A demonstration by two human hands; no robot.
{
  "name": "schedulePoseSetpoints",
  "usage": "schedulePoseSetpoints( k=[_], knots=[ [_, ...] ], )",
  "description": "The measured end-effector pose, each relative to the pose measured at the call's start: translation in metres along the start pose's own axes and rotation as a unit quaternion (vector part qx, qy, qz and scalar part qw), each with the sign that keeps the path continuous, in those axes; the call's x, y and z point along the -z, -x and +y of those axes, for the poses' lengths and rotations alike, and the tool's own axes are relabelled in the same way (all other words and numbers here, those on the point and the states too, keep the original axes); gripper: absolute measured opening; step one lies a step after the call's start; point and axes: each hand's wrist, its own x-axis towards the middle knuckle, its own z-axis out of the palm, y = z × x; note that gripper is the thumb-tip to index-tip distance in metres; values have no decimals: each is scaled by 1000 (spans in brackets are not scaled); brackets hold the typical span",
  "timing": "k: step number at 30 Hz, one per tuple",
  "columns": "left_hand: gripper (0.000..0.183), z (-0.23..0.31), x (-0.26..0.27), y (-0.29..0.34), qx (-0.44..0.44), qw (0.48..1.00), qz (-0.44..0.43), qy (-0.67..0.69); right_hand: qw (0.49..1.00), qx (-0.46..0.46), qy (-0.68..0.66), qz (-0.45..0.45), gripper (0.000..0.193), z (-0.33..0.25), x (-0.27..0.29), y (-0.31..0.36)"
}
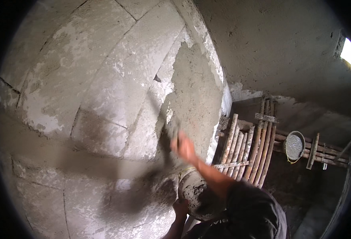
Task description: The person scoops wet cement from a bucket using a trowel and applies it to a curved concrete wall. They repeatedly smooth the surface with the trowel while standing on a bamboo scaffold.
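Observation:
My right hand (184, 148) is closed round the handle of a trowel (178, 129), smeared by motion, in front of the wall. Behind it a patch of wet grey mortar (197, 95) covers the right part of the block wall (103, 79). Below, my left hand (180, 208) grips the side of a round bucket (180, 184) close to my body. Grey mortar (194, 191) lies inside the bucket, and my right forearm hides part of its rim.
To the right runs a scaffold platform of wooden poles (235, 147) tied with crosspieces. A second bucket (294, 146) full of wet mortar stands on poles farther right. Another plastered wall (271, 47) rises behind, with a bright opening (350, 55) at the far right.

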Motion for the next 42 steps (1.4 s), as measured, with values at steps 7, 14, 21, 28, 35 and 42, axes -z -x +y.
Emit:
schedulePoseSetpoints(
  k=[7, 14, 21, 28, 35, 42],
  knots=[
    [26, 0, -25, -29, 10, 999, -42, 27, 886, 34, 226, -404, 20, 75, 124, 192],
    [41, 53, -51, -39, -148, 968, -126, -156, 808, -94, 431, -392, 25, 140, 103, 222],
    [20, 103, -56, -31, -252, 966, -63, 3, 758, -156, 359, -521, 38, 76, 109, 233],
    [19, 127, -65, -6, -308, 942, -121, -48, 798, -156, 492, -311, 26, 73, 156, 174],
    [17, 113, -62, -9, -313, 934, -174, 9, 836, -295, 53, -460, 29, 103, 101, 268],
    [33, 76, -54, -35, -146, 984, -89, 59, 923, -260, -167, -231, 37, 85, 117, 279]
  ],
)
